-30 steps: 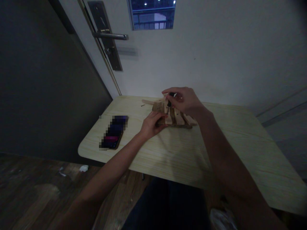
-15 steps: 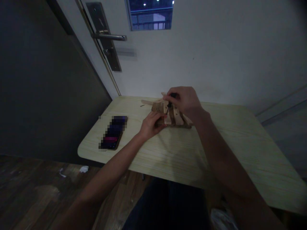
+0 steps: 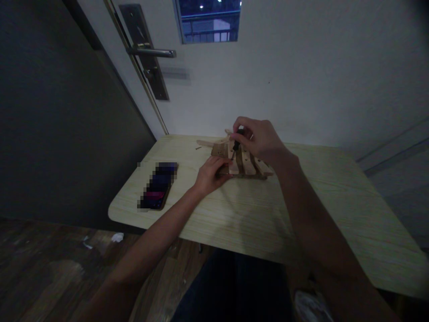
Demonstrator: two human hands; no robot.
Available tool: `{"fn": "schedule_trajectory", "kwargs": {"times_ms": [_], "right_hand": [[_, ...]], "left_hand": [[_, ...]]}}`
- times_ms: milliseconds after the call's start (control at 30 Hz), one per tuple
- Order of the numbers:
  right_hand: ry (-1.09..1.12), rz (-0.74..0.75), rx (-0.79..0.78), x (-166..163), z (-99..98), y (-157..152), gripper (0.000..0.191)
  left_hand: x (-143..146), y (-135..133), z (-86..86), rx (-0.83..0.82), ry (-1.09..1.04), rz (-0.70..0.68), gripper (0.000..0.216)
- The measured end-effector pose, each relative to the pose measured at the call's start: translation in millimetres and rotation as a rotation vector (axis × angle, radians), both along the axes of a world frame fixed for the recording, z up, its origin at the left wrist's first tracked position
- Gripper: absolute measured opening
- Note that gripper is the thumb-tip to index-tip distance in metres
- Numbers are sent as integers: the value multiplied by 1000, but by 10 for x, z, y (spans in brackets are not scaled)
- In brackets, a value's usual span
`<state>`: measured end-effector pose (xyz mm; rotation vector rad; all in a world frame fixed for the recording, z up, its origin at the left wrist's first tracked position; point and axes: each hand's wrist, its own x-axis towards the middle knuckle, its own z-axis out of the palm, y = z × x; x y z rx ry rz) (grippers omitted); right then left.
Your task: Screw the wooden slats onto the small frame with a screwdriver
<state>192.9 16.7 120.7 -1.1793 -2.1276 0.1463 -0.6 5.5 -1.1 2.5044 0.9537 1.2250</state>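
A small wooden assembly (image 3: 248, 166) lies on the pale table, with light slats across a darker brown base and dark holes in the slats. My right hand (image 3: 256, 136) is closed on the black handle of a screwdriver (image 3: 237, 144), held upright but slightly tilted. Its thin shaft runs down to a slat near the assembly's left side; the exact contact is too small to make out. Around the assembly's left front edge, my left hand (image 3: 212, 174) grips it, thumb in front and fingers on top, hiding that corner.
A phone (image 3: 158, 185) with a blurred screen rests on the table (image 3: 321, 214) to the left. A thin small piece (image 3: 198, 148) lies beyond my left hand. Behind the table stands a white door with a metal handle (image 3: 152, 52).
My right hand has shifted very slightly on the screwdriver, its wrist a little to the right. The left hand and the wooden assembly look almost unmoved.
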Motion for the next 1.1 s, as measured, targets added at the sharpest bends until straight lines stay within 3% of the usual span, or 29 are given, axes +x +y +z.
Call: {"fn": "schedule_trajectory", "kwargs": {"times_ms": [133, 300, 567, 700, 900, 1100], "right_hand": [[-23, -68, 20, -35, 9, -3, 38], [-26, -115, 22, -87, -32, 29, 40], [73, 39, -122, -56, -32, 12, 19], [89, 31, -109, -57, -36, 6, 15], [84, -84, -5, -60, -69, 40, 23], [162, -16, -57, -79, -68, 1, 33]], "left_hand": [[-2, -3, 0, -9, -12, -2, 33], [3, -1, -2, -32, 4, 17, 34], [-1, 10, -6, 2, -12, -9, 33], [-1, 1, -4, -9, -8, 5, 32], [-1, -15, 14, -14, -4, -4, 33], [3, -21, 23, -35, 13, 15, 34]]}}
